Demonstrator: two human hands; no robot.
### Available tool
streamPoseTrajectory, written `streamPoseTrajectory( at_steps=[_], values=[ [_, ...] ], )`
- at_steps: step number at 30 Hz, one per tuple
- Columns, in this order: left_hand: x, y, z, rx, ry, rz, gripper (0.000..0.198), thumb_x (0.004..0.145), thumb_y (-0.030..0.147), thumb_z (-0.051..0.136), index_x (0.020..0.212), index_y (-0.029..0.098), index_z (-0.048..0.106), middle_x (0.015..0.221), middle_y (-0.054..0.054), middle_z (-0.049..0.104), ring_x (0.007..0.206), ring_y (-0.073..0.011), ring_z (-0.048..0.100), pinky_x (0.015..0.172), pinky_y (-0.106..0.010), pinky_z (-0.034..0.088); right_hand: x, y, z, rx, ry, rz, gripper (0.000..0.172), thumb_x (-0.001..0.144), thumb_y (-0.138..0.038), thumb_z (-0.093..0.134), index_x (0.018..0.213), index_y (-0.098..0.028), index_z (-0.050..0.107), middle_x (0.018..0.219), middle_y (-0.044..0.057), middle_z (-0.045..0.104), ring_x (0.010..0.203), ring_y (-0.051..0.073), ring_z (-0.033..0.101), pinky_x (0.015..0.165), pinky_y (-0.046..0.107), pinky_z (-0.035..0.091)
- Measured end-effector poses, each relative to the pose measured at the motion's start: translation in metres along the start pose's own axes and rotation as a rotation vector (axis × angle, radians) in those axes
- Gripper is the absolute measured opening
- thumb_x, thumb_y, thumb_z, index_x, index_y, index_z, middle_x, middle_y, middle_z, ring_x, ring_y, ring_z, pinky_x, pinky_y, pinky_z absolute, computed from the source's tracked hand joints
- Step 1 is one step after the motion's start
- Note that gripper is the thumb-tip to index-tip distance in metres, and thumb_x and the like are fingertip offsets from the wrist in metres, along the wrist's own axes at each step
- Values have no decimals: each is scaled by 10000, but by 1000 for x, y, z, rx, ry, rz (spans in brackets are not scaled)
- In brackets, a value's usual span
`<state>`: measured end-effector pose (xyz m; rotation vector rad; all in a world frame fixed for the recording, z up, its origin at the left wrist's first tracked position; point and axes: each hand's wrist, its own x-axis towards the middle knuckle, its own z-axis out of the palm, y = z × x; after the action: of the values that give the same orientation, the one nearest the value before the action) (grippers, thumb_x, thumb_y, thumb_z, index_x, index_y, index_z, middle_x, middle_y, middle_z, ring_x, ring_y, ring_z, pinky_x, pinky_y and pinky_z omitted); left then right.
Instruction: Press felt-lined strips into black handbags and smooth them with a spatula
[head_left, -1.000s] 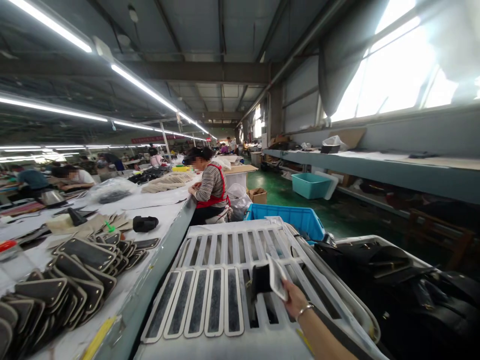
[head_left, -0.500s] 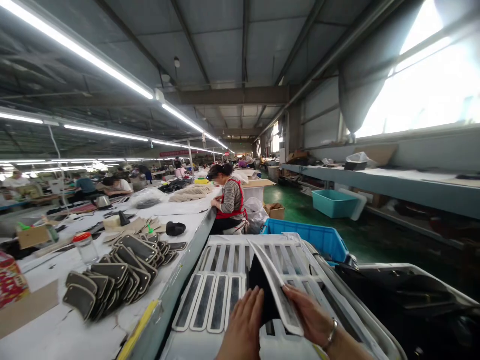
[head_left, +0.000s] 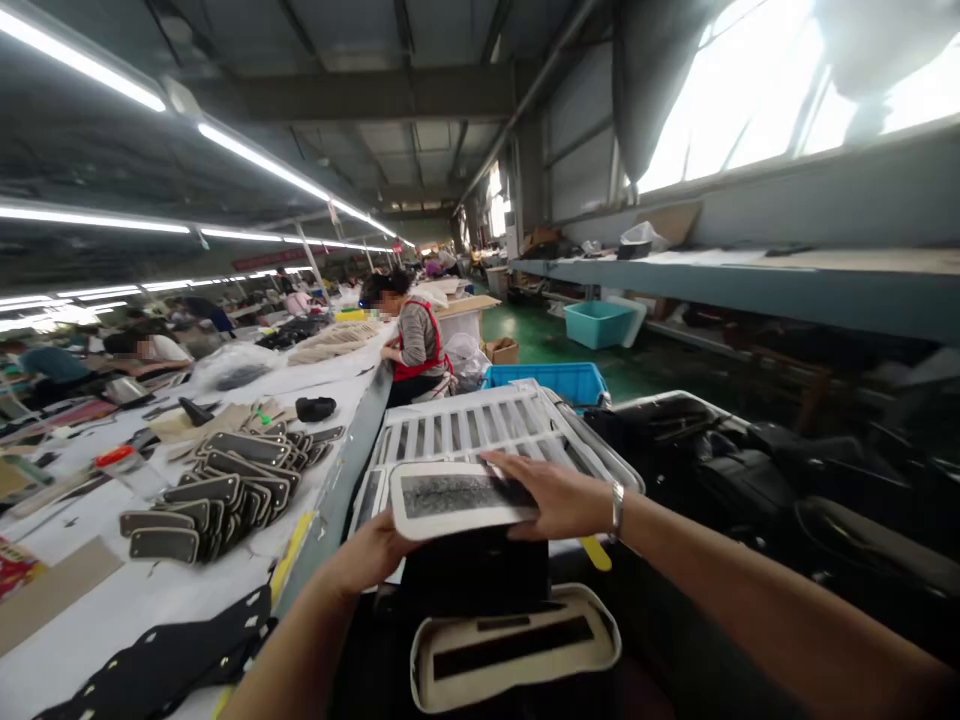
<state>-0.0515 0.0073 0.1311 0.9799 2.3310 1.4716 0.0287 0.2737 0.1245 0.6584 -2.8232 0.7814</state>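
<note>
A white-rimmed panel (head_left: 457,500) with a dark grey middle is held level in front of me, with black material (head_left: 480,565) hanging beneath it. My left hand (head_left: 379,550) grips its left end. At the right end, my right hand (head_left: 559,495) has its fingers over the top and its thumb below. Close to me lies a cream-rimmed rounded piece (head_left: 517,660) with a dark slot, set in black material; neither hand touches it. Beyond the panel, several white-framed strips (head_left: 465,425) lie in rows.
On the left table (head_left: 52,620) lie stacked dark pieces with pale edges (head_left: 225,490), a red-lidded jar (head_left: 131,470) and a black cut piece (head_left: 180,650). A co-worker (head_left: 416,340) sits ahead. Blue bin (head_left: 551,380), teal bin (head_left: 598,325) and black items (head_left: 750,470) are to the right.
The panel has come closer to me and turned from upright to nearly flat. My hands have moved apart to its two ends. The view has dropped and swung right, showing the cream-rimmed piece.
</note>
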Motion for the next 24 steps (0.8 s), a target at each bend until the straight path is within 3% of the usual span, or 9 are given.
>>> streamPoseTrajectory(
  at_steps=[4, 6, 8, 10, 13, 20, 24],
  values=[
    [-24, 5, -8, -187, -253, -18, 585, 698, 457, 685, 1204, 187, 566, 1038, -76, 666, 1003, -270, 598, 872, -393, 480, -30, -10, 15, 56, 19, 72, 650, 798, -305, 523, 1379, -143, 282, 1340, 130, 438, 1199, 238, 449, 1019, 393, 341],
    [-36, 2, -6, -135, -333, 4, 691, 689, 384, 715, 1308, 224, 454, 1124, -68, 627, 1013, -249, 587, 884, -367, 466, -48, -8, 28, 65, 47, 147, 594, 833, -286, 463, 1376, -141, 273, 1336, 134, 439, 1207, 230, 439, 1025, 400, 340],
    [-45, -5, 5, 51, -312, -5, 652, 700, 331, 705, 1295, 219, 461, 1056, -49, 646, 913, -214, 604, 831, -318, 475, -62, -2, 45, 72, 76, 209, 569, 851, -273, 425, 1377, -130, 261, 1338, 142, 433, 1224, 226, 420, 1038, 406, 330],
    [-52, -12, 20, 194, -235, -38, 434, 746, 315, 644, 1153, 182, 574, 889, -27, 670, 772, -180, 598, 729, -270, 477, -71, 5, 60, 80, 107, 242, 569, 850, -261, 415, 1375, -113, 255, 1342, 156, 422, 1235, 229, 406, 1045, 409, 325],
    [-60, -20, 40, 213, -168, -85, 200, 787, 300, 575, 897, 151, 649, 729, -10, 637, 666, -150, 552, 631, -229, 444, -76, 10, 73, 97, 105, 250, 585, 834, -257, 434, 1373, -113, 258, 1320, 169, 436, 1220, 248, 421, 1031, 429, 342],
    [-84, -23, 53, 44, -143, -256, 169, 772, 304, 586, 789, 139, 619, 625, 23, 512, 578, -109, 443, 530, -204, 364, -83, 9, 71, 50, 88, 219, 708, 767, -230, 512, 1400, -108, 220, 1308, 176, 432, 1212, 274, 417, 1031, 442, 338],
    [-83, -29, 54, 82, -44, -270, 190, 761, 311, 591, 832, 138, 627, 653, 10, 577, 604, -133, 504, 560, -221, 396, -82, 13, 80, 33, 132, 215, 719, 754, -230, 523, 1401, -129, 227, 1291, 171, 438, 1200, 281, 417, 1016, 450, 345]
  ],
)
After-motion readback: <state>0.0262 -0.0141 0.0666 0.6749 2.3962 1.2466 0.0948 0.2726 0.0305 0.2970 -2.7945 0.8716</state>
